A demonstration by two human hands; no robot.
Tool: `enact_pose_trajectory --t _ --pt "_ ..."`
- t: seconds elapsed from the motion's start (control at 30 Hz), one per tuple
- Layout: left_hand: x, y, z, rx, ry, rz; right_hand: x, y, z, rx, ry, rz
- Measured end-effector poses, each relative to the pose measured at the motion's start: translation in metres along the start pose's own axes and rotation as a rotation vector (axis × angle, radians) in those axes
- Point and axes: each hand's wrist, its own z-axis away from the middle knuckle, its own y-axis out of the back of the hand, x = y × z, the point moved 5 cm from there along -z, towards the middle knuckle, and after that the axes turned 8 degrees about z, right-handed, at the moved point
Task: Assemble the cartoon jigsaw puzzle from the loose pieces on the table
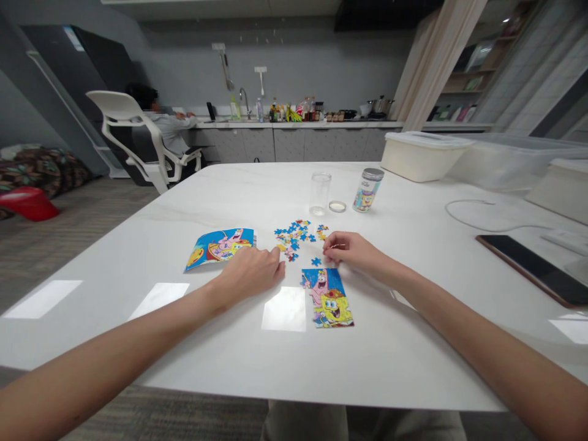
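Two hands worked over a part-joined SpongeBob jigsaw (334, 306) on a white desk (193, 352).
The fingers of the right hand (353, 250) were drawn together in a pinch above the desk, though whether they gripped a piece could not be told; the jigsaw lay just on the near side of them, with a single blue piece (316, 261) close to their left. The fingers of the left hand (250, 269) were curled under, their hold hidden, at the near left edge of the loose jigsaw pieces (294, 231). A curled picture sheet (219, 246) lay to their left, partly behind the hand. Beyond both sets of fingers stood a clear jar (318, 195) and a printed canister (365, 196), a round lid (337, 207) between them.
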Motion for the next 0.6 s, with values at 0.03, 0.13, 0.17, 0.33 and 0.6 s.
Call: enact_pose_trajectory --t 0.03,0.13,0.17,0.33,0.6 --pt "-0.0005 -0.0003 -0.0005 0.0 -0.003 0.017 0.0006 -0.0021 0.0009 -0.048 -0.07 -0.188" --pt "-0.0013 -0.0009 -0.0027 -0.007 -0.032 0.05 -0.0017 -0.0042 0.0044 -0.145 -0.18 -0.565" --pt "-0.0014 -0.0011 -0.0035 -0.009 -0.044 0.053 -0.0022 -0.0042 0.0054 -0.171 -0.2 -0.633" --pt "0.0003 -0.0021 -0.0061 -0.02 -0.106 0.121 -0.0046 -0.0059 0.008 -0.275 -0.232 -0.799" --pt "0.0033 -0.0012 -0.0068 -0.048 -0.122 0.17 -0.0048 -0.0057 0.0109 -0.272 -0.308 -0.867"
